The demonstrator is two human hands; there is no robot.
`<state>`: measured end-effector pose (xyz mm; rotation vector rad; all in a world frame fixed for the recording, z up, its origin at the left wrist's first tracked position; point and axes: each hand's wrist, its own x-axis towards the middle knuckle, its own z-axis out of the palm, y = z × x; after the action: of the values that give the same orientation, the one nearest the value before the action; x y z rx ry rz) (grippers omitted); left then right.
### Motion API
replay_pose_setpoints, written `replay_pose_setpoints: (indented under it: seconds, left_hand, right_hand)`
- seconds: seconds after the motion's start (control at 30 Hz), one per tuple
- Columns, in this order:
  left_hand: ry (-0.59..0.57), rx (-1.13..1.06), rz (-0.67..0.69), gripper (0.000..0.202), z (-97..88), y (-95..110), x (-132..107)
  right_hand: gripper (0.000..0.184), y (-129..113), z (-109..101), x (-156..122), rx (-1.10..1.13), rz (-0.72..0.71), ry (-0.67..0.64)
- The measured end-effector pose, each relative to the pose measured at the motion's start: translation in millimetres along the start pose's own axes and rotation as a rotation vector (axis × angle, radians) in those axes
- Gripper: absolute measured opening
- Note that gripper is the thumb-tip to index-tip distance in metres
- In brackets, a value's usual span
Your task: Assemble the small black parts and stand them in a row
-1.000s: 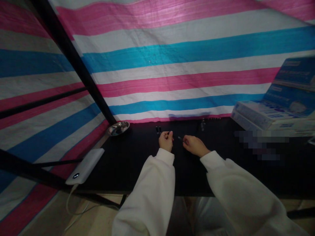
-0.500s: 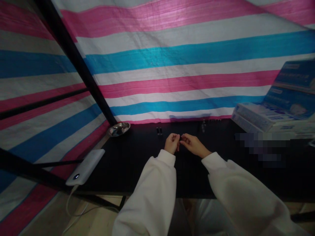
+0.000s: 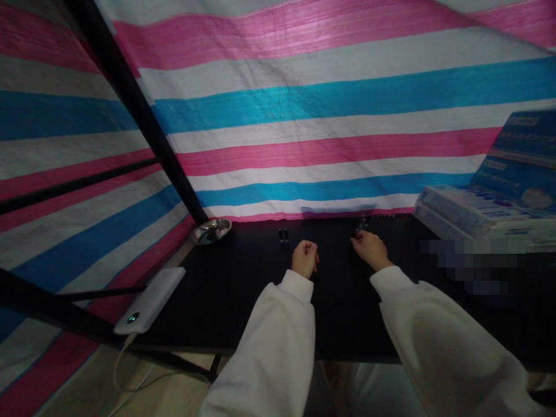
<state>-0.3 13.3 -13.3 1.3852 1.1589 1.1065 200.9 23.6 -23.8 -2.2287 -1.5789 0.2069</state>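
Observation:
Closed in a loose fist, my left hand (image 3: 305,259) is held over the middle of the black table; whatever its fingers hold is hidden. My right hand (image 3: 370,249) reaches forward with fingertips drawn together, right at a small cluster of shiny metal pieces (image 3: 363,222). The pieces are too small to name, and the hand partly covers them. Left of my left hand, two small dark slim pieces with light lower ends (image 3: 283,236) lie side by side on the table.
A round metal bowl (image 3: 211,231) stands at the back left corner. Along the left edge lies a white power bank (image 3: 152,301) with a cable. Blue and white boxes (image 3: 482,211) are stacked on the right. Several tiny pieces (image 3: 384,216) form a row at the back. Striped sheeting (image 3: 304,145) hangs behind.
My right hand has left my left hand's side and moved right and forward to the shiny metal pieces. My left hand stays closed in nearly the same place.

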Motion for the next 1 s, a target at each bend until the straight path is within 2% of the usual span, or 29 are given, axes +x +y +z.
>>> replay_pose_setpoints:
  seconds: [0.37,0.63,0.87,1.0]
  left_hand:
    - [-0.018,0.073,0.025,0.014,0.0,-2,-1]
    - [-0.006,0.045,0.035,0.014,-0.8,-5,1]
    - [0.027,-0.047,-0.023,0.012,-0.4,1,-1]
    - [0.098,-0.223,-0.103,0.011,-4.6,8,-1]
  right_hand:
    - [0.03,4,10,5,0.0,0.023,0.004]
    - [0.024,19,15,12,0.018,0.021,-0.022]
    - [0.027,27,14,14,0.033,0.066,0.046]
    - [0.03,26,10,10,0.01,0.096,0.045]
